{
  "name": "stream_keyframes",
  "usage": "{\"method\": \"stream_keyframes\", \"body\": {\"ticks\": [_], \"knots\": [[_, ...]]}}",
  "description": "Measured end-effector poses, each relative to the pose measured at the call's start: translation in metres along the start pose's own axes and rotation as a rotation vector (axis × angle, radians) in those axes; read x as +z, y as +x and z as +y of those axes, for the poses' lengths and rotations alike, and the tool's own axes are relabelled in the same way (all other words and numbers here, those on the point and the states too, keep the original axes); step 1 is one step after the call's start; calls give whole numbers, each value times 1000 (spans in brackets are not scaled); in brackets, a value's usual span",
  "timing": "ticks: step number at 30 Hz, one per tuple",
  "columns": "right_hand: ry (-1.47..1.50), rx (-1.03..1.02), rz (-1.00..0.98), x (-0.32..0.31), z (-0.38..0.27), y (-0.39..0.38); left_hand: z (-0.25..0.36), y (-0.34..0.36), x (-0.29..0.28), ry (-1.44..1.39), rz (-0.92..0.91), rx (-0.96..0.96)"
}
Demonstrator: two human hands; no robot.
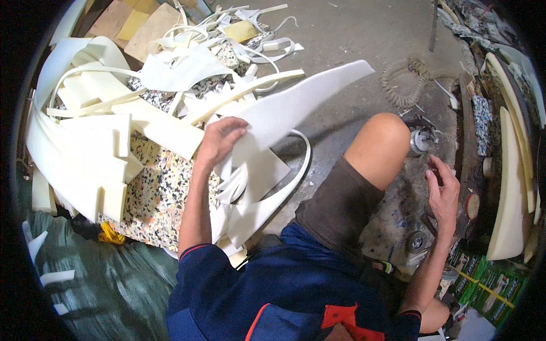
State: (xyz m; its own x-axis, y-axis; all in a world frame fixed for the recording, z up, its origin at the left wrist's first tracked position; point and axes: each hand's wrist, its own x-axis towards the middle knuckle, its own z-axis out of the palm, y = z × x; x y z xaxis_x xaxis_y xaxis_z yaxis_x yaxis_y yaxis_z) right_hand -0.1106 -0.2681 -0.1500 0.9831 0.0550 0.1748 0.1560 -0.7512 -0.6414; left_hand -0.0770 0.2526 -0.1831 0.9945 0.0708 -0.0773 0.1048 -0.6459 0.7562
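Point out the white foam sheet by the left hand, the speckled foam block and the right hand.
White foam sheet (296, 107), head view: its broad face.
Speckled foam block (158, 196), head view: its exposed face.
Right hand (445, 194), head view: middle of hand.

At 10 o'clock, the left grip (219, 139) sat bent at the knuckles, fingers (232, 122) curving toward 3, its forearm (196, 199) pointing to 12. At 3 o'clock, the right grip (444, 190) was loosely parted, its forearm (430, 270) slanting toward 1. One bare knee (387, 133) bent near 2.
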Motion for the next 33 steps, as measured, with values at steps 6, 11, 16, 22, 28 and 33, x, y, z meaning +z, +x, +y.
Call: {"method": "stream_keyframes", "body": {"ticks": [6,11,16,22,28,33], "knots": [[-39,-21,8,5,-2,2,-39,-22,23,251,58,9],[-35,55,-51,4,15,-4,-110,-54,-7,598,135,-432],[-67,80,-73,6,33,-1,-156,-90,-19,1002,369,-593],[-79,100,-113,10,32,3,-158,-80,-5,964,491,-309],[-182,17,-204,-7,22,-3,-156,-40,29,692,587,-7],[-382,-8,-141,-61,28,-45,-149,-12,42,441,344,-93]]}}
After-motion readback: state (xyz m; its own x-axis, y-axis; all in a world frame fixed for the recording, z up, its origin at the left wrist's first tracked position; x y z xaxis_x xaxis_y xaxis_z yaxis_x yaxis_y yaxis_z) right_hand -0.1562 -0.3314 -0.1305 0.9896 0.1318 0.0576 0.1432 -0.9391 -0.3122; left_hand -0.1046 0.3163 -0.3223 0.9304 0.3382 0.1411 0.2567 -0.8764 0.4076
